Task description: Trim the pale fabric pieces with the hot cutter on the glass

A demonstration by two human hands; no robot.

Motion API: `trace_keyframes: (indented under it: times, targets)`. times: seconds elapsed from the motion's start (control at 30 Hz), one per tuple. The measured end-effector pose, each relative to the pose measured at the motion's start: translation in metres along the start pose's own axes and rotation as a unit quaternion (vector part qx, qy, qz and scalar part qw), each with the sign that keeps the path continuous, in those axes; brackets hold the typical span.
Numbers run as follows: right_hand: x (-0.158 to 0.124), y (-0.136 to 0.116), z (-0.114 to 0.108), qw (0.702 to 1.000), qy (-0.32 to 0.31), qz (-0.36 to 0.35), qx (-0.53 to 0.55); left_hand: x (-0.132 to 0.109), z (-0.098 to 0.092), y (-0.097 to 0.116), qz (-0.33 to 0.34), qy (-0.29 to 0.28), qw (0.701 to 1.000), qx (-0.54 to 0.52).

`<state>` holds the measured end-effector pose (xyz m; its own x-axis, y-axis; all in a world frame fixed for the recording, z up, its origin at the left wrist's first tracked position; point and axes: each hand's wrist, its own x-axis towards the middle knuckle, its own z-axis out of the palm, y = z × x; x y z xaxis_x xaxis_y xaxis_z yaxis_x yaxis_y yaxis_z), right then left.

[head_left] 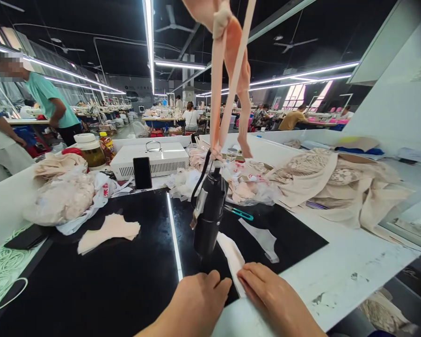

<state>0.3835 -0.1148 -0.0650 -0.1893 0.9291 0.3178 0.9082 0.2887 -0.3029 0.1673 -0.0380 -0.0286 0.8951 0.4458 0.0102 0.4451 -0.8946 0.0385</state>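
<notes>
Low in the head view, my right hand (275, 295) has its fingers pressed together on the near end of a narrow white fabric piece (230, 250). My left hand (201, 302) is just left of it, fingers curled in; what they hold, if anything, is hidden. Beyond my hands a black cylindrical tool (210, 210) hangs upright from peach fabric strips (217, 93), over the black work mat (133, 276). A stack of beige cut fabric pieces (108, 231) lies to the left. A thin translucent white piece (261, 238) and turquoise-handled thread snips (242, 214) lie to the right.
A white metal box (168, 157) with a phone (142, 173) leaning on it stands at the back. Bagged fabric (65, 196) and pale green cord (3, 271) lie left, piled beige cloth (323, 178) right. A person in a teal shirt (51, 100) stands beyond the left edge.
</notes>
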Motion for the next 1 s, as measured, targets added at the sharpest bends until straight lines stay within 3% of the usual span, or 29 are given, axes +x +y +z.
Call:
trace_keyframes:
  times: [0.23, 0.57, 0.73, 1.0]
  targets:
    - [0.011, -0.011, -0.018, 0.988, -0.031, 0.076, 0.13, -0.004, 0.002, -0.001, 0.007, 0.025, 1.0, 0.003]
    - [0.013, -0.013, -0.018, 0.968, -0.048, 0.136, 0.204, -0.004, 0.002, 0.002, 0.022, 0.067, 0.997, 0.016]
    - [0.013, -0.015, -0.02, 0.963, -0.048, 0.15, 0.217, -0.006, 0.003, 0.003, 0.03, 0.052, 0.998, 0.03]
    - [0.013, -0.017, -0.018, 0.961, -0.023, 0.155, 0.227, 0.002, -0.003, 0.006, 0.021, -0.031, 0.999, 0.038]
